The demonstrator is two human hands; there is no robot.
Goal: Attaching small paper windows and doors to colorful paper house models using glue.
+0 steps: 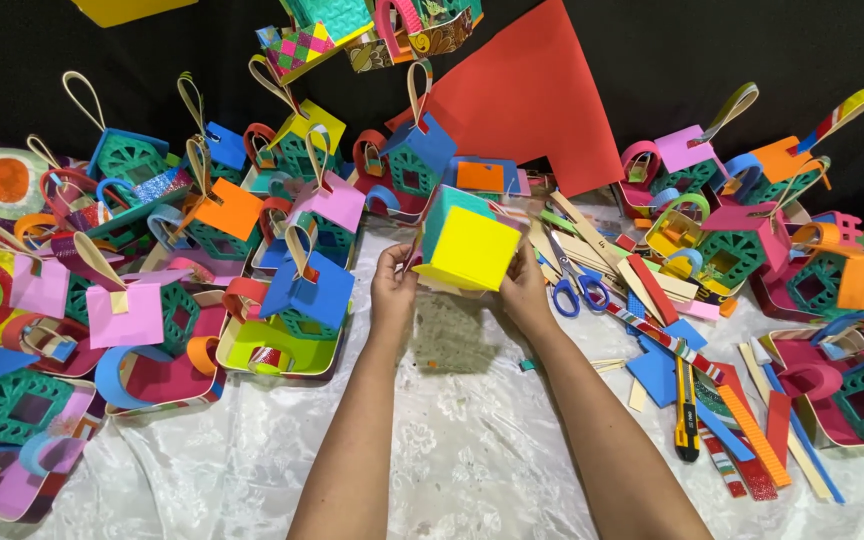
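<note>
Above the white-clothed surface [472, 440], both hands, left hand [393, 290] and right hand [524, 288], pinch the yellow-and-teal paper box [464, 245] with closed fingers; a light, even grip should spare its walls.

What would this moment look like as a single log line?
left hand: grips paper box | right hand: grips box too | box: lifted over white cloth | scissors: right of hands
</note>
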